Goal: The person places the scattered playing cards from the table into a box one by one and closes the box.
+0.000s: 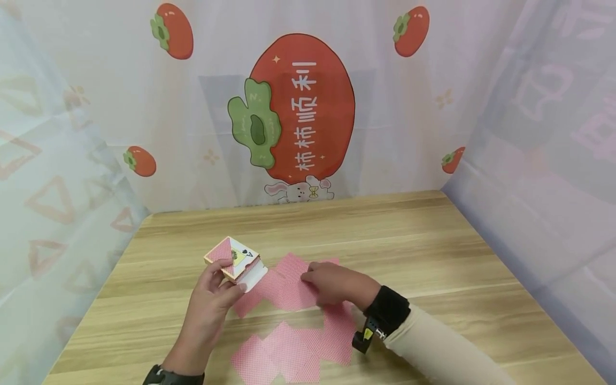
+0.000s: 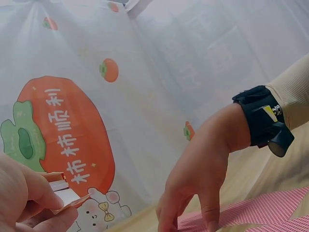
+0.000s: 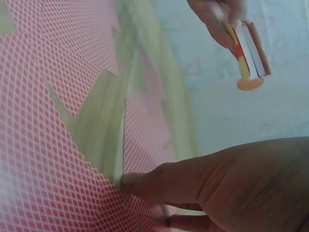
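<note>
My left hand (image 1: 212,294) holds up an open card box (image 1: 232,258) with an ace of spades design on its face. Its white flap (image 1: 253,276) sticks out toward the right, and the edges of a stack of cards show inside the box in the left wrist view. Lower down, over the table, my right hand (image 1: 339,283) reaches into a spread of red-and-white patterned playing cards (image 1: 289,289). In the right wrist view its thumb (image 3: 140,186) lies at the edge of a face-down card (image 3: 145,135), fingers opposite, pinching it.
More face-down cards (image 1: 274,353) overlap in a loose ring nearer the front of the wooden table (image 1: 409,240). A white curtain with persimmon prints (image 1: 308,107) stands behind the table, and cloth hangs on both sides. Each wrist wears a dark strap (image 1: 387,310).
</note>
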Demonstrator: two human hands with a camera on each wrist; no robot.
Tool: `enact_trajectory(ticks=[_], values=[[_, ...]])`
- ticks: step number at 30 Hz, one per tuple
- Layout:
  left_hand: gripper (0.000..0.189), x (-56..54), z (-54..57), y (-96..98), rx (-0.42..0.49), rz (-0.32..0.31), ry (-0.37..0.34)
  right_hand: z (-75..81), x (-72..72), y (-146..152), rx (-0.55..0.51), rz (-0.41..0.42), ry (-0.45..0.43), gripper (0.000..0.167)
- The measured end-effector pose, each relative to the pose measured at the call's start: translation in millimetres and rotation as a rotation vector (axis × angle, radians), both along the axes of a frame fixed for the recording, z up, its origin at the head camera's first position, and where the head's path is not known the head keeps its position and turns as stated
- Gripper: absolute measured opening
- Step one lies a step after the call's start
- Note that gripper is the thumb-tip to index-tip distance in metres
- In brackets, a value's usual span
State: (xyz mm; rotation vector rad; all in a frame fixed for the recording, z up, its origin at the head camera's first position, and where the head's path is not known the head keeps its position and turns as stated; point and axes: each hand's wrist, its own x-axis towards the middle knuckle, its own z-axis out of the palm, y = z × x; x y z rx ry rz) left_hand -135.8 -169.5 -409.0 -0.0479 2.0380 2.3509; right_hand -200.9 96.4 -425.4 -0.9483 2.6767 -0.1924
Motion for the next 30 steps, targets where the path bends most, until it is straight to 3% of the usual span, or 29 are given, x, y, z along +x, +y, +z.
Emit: enact_trajectory(ticks=[7,13,23,30], values=[[0.063,-3.1,2.7,4.1,0.011,-0.001,-0.003,1.6,-3.5,7,0.009,-0.061,-0.058,0.058],[0.063,-5.5,5.0,11.3,0.044,-0.008,0.008,2.8,-1.0,9,-0.079,-0.132,-0.132,0.068],[0.063,-7.3,4.6,15.1,0.037,-0.005,-0.005,-1.9,2.7,12,-0.157,-0.119,-0.084,0.06],[0.063,-6.9,3.8,15.7,0.032,-0.005,-0.021,-2.9,9.3,6,-0.17,-0.131,-0.158,0.065]])
